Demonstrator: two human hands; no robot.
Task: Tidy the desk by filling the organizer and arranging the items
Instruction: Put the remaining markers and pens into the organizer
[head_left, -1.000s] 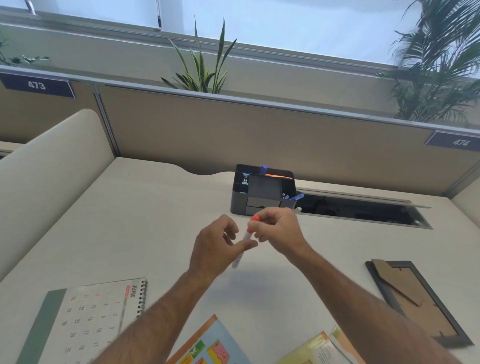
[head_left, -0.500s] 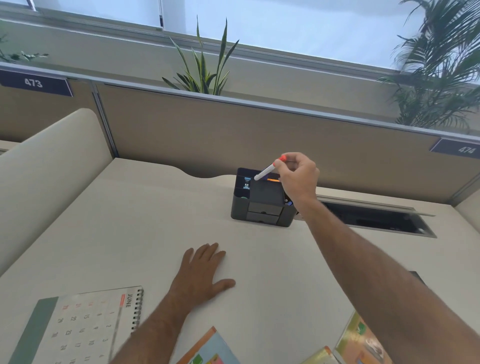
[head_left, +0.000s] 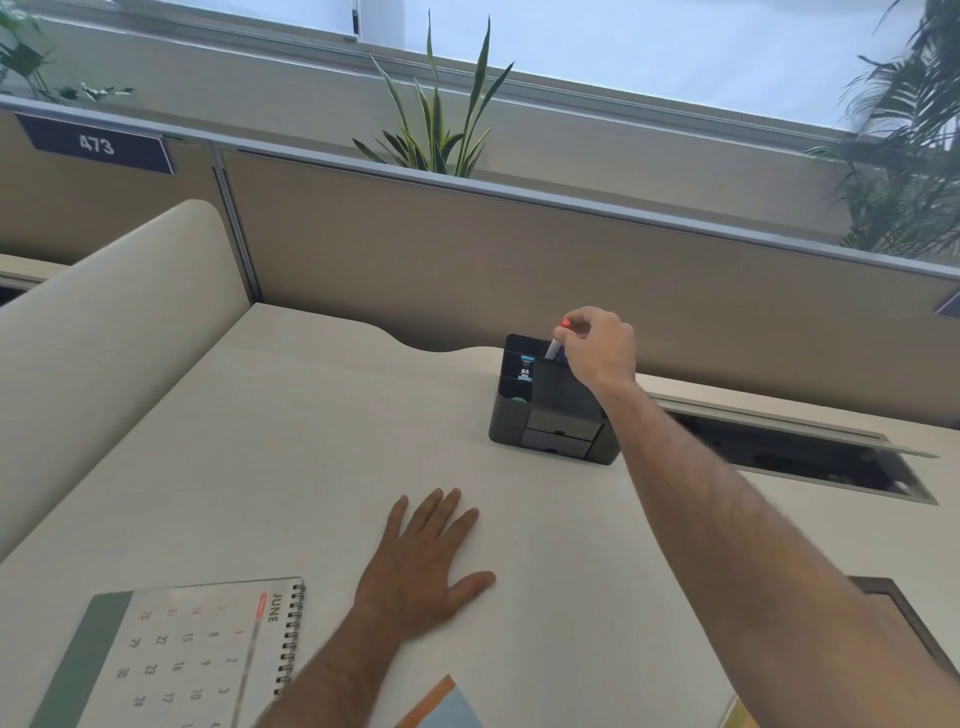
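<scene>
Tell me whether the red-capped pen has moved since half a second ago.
Yes. The red-capped pen, pinched by the right hand, has tipped upright and gone down into the desk organizer.

The right grip covers most of the pen, so only the red cap and a bit of barrel show. Its tip is lost inside the organizer. Near the left grip, the calendar is cropped and its numbers are kinda blurry.
</scene>
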